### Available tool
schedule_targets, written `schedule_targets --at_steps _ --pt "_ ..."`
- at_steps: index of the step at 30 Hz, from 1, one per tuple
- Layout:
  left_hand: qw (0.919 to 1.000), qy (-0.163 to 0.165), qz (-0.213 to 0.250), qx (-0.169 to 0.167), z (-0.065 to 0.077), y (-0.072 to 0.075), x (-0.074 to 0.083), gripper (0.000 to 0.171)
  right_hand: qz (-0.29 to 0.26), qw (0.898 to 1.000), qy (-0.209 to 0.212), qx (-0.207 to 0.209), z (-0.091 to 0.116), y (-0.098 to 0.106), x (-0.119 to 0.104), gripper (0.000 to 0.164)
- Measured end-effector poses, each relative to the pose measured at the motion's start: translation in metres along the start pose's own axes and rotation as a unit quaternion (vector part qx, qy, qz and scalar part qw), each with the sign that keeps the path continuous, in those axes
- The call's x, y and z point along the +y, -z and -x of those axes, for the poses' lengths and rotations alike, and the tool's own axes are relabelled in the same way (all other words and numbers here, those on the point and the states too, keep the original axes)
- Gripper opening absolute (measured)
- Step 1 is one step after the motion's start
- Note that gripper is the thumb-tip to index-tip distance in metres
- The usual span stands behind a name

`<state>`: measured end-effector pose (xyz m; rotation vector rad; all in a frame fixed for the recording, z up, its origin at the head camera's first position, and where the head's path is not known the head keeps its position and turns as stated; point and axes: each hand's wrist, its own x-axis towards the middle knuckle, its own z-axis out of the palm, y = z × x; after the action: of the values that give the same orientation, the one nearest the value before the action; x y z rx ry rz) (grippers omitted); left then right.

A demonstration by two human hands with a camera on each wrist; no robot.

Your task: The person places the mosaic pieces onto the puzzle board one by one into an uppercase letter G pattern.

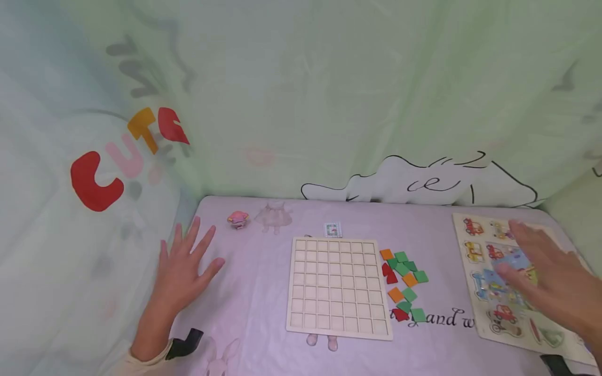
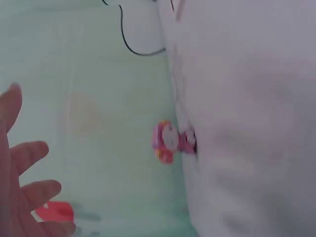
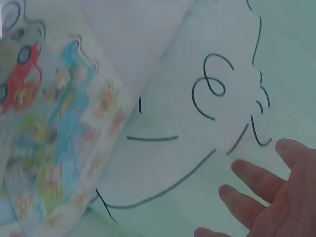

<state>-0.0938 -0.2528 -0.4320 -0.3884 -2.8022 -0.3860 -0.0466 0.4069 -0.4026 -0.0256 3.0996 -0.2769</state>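
With fingers spread, my left hand (image 1: pixel 181 274) is held up at the left of the table, holding nothing. Nearest to it is a small pink figurine (image 1: pixel 238 219), which stands upright in the left wrist view. On the right, my right hand (image 1: pixel 550 271) hovers over a picture puzzle board (image 1: pixel 463 230) and hides part of it; its fingers are extended and hold nothing. A pale wooden grid board (image 1: pixel 338 287) lies mid-table, its squares bare. Loose green tiles (image 1: pixel 420 276), orange tiles (image 1: pixel 395 294) and red tiles (image 1: pixel 391 277) are scattered along its right side.
Behind the grid board is a small stamp-like square (image 1: pixel 333 230) on the printed tablecloth (image 1: pixel 254 292). Curtains with printed letters and drawings (image 1: pixel 282 104) enclose the table at the back and sides.
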Motion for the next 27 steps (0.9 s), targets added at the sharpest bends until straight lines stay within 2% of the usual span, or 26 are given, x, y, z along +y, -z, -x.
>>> schedule_targets --at_steps 2,5,9,12,16,22,27 --pt "0.9986 -0.008 0.047 0.023 -0.002 -0.006 0.006 0.065 -0.023 0.999 0.009 -0.02 -0.005 -0.004 -0.003 0.089" --pt "0.9915 -0.016 0.122 0.042 -0.006 -0.02 0.019 0.059 -0.037 0.998 0.026 -0.044 -0.016 -0.012 -0.012 0.077" --pt "0.978 -0.015 0.204 0.038 -0.014 -0.045 0.038 0.053 -0.063 0.994 0.058 -0.065 -0.034 -0.025 -0.031 0.069" --pt "0.9665 -0.011 0.255 0.025 -0.022 -0.066 0.054 0.048 -0.074 0.992 0.064 -0.078 -0.042 -0.033 -0.046 0.068" --pt "0.9512 0.007 0.308 0.009 -0.031 -0.09 0.071 0.043 -0.077 0.991 0.074 -0.081 -0.053 -0.047 -0.058 0.063" --pt "0.9253 0.051 0.376 -0.013 -0.039 -0.117 0.089 0.042 -0.092 0.987 0.11 -0.075 -0.067 -0.066 -0.065 0.037" --pt "0.9182 0.056 0.391 -0.022 -0.039 -0.134 0.091 0.039 -0.105 0.983 0.123 -0.087 -0.073 -0.073 -0.066 0.029"
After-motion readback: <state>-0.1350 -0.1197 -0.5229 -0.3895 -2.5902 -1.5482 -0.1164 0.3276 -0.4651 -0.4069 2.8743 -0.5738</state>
